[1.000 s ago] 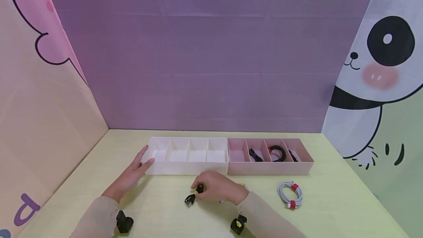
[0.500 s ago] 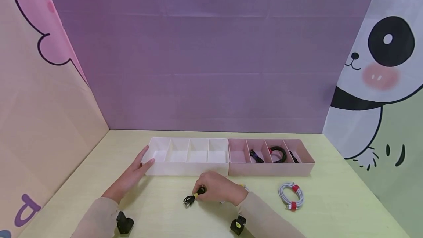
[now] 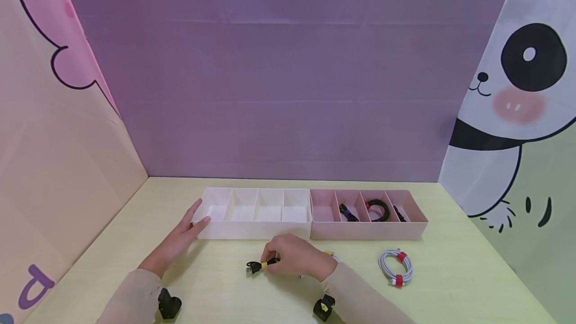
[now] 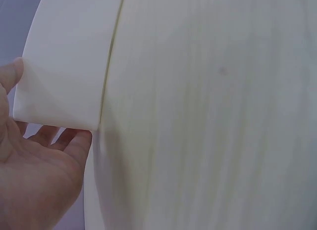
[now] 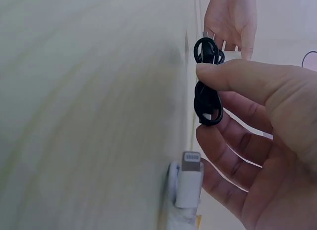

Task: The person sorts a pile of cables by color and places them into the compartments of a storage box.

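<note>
Head view: from above, facing forward and down; wide, farthest off, table (image 3: 216,284) and purple backdrop (image 3: 288,89) both in. Left wrist view: close, tipped sideways, past left hand (image 4: 42,178) along white box (image 4: 67,67) onto table. Right wrist view: close, also sideways, across right hand (image 5: 287,156) and black cable (image 5: 203,97) toward left hand; head view shares all three.

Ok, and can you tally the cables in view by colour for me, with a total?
Black or dark: 4 (held cable in the right hand; dark bundle, black coil and what looks like a mostly hidden dark cable in the pink box)
White or pale: 2 (red-tied coil, white cable by the right hand)
Total: 6
</note>
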Demonstrator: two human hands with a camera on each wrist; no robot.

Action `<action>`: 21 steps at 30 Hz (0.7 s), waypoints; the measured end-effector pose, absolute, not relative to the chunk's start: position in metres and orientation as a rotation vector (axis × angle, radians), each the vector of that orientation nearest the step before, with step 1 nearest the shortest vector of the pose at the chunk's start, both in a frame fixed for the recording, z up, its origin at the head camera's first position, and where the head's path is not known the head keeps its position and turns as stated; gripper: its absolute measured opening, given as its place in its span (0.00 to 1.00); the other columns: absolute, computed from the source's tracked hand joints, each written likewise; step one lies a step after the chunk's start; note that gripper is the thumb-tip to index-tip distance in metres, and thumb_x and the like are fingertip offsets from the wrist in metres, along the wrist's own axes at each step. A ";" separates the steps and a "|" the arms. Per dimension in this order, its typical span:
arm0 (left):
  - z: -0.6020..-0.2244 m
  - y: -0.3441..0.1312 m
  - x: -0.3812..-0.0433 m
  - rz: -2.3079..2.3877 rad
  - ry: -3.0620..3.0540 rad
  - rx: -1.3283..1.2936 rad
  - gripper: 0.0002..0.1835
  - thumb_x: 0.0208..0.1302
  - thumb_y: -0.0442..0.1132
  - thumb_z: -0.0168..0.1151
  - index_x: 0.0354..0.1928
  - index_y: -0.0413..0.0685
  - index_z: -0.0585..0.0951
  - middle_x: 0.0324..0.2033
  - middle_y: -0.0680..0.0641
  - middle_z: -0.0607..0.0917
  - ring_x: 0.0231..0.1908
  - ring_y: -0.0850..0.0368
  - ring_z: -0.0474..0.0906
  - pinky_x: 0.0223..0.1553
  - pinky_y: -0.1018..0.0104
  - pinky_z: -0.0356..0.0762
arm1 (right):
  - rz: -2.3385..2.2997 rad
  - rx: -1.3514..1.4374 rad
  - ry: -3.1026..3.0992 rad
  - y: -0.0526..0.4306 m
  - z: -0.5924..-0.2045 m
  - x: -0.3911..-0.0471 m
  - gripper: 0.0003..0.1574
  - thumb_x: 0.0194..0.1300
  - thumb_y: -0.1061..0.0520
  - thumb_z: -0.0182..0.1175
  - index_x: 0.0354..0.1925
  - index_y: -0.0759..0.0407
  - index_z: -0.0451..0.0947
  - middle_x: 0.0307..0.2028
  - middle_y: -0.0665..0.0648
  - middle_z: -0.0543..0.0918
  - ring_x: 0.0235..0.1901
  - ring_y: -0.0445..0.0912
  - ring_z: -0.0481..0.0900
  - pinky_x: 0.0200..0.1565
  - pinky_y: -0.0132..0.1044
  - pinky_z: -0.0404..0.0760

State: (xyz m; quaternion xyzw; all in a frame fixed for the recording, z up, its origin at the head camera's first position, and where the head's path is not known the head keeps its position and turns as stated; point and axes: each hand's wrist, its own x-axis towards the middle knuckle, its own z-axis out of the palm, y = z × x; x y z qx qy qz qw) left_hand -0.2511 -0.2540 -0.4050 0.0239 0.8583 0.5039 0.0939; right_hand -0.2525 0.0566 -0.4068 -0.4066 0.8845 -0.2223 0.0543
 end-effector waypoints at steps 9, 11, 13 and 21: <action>-0.405 -0.256 -0.252 1.485 2.538 0.050 0.46 0.74 0.66 0.46 0.79 0.69 0.29 0.78 0.38 0.31 0.74 0.27 0.34 0.66 0.25 0.37 | -0.718 -1.258 2.677 0.059 -0.406 -0.253 0.06 0.58 0.56 0.74 0.35 0.48 0.87 0.28 0.37 0.78 0.31 0.29 0.74 0.37 0.21 0.73; -0.405 -0.255 -0.252 1.485 2.539 0.050 0.46 0.74 0.66 0.46 0.79 0.69 0.29 0.78 0.38 0.31 0.74 0.27 0.33 0.66 0.25 0.37 | -0.719 -1.256 2.677 0.059 -0.405 -0.252 0.06 0.58 0.56 0.73 0.35 0.48 0.87 0.28 0.38 0.79 0.31 0.29 0.74 0.37 0.21 0.73; -0.404 -0.255 -0.251 1.486 2.541 0.057 0.46 0.74 0.66 0.46 0.79 0.69 0.29 0.78 0.38 0.31 0.74 0.26 0.33 0.66 0.25 0.37 | -0.719 -1.251 2.680 0.059 -0.404 -0.252 0.05 0.59 0.56 0.73 0.36 0.48 0.87 0.29 0.38 0.79 0.31 0.29 0.74 0.37 0.21 0.73; -0.404 -0.255 -0.252 1.495 2.539 0.063 0.46 0.74 0.65 0.46 0.79 0.69 0.30 0.78 0.38 0.31 0.74 0.26 0.34 0.67 0.26 0.36 | -0.764 -1.232 2.678 0.063 -0.396 -0.248 0.05 0.60 0.56 0.72 0.37 0.49 0.87 0.29 0.39 0.79 0.30 0.31 0.74 0.36 0.23 0.74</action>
